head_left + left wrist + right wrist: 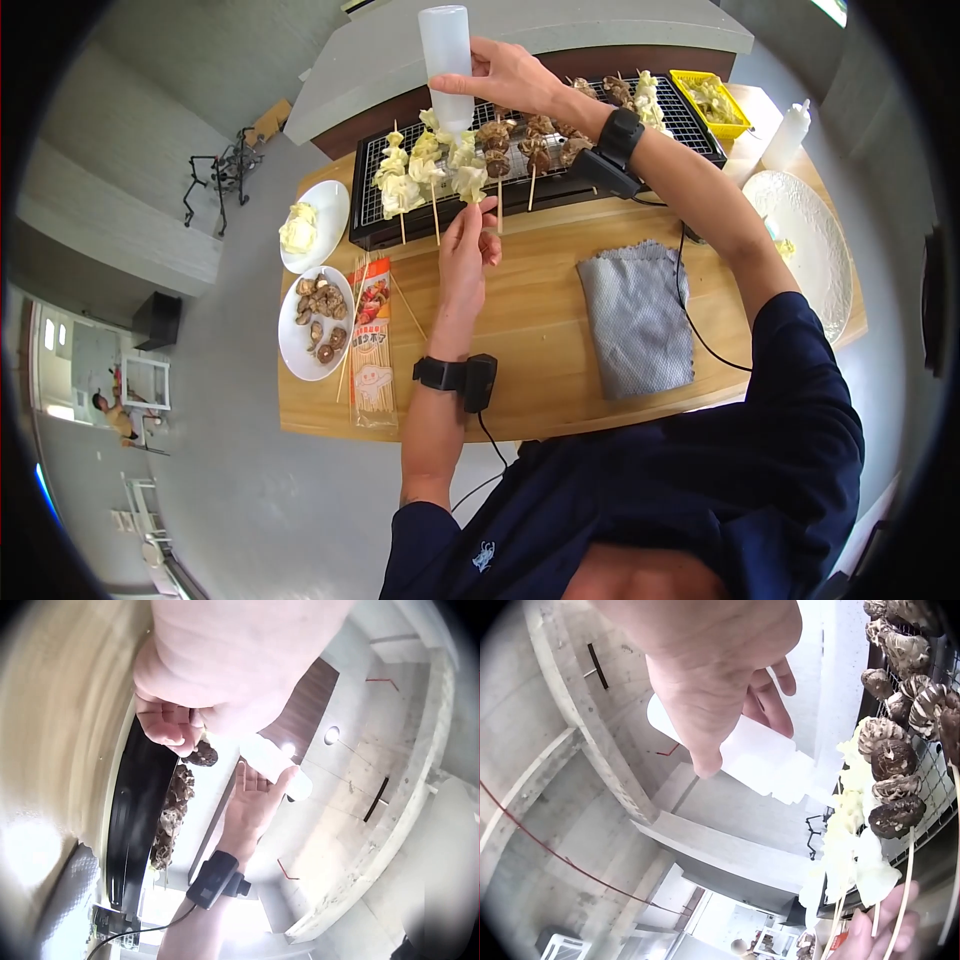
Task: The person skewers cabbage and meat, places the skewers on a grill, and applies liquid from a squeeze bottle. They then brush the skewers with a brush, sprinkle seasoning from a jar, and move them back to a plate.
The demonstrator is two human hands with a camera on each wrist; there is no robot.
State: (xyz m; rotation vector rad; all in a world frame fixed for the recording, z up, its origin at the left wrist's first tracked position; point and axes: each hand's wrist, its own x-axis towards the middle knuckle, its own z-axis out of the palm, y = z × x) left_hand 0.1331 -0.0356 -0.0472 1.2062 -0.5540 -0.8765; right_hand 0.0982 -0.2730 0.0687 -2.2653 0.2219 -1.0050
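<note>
My right hand [515, 78] grips a white squeeze bottle [446, 45], thumb and fingers on opposite sides. The bottle is upside down, its lower end right over a cabbage skewer [467, 172] on the black grill [375, 235]. In the right wrist view the bottle [754, 754] slants towards the pale cabbage leaves [847, 825]. My left hand [468, 250] pinches the near end of that cabbage skewer at the grill's front edge. Mushroom skewers [497, 140] lie just right of it, and other cabbage skewers [400, 190] to its left.
Left on the wooden table [520, 320] are a plate of cabbage [335, 215], a plate of mushrooms [290, 345] and a skewer packet [372, 370]. A grey cloth [640, 330], yellow basket [740, 130], second bottle [787, 138] and large white plate [835, 260] are on the right.
</note>
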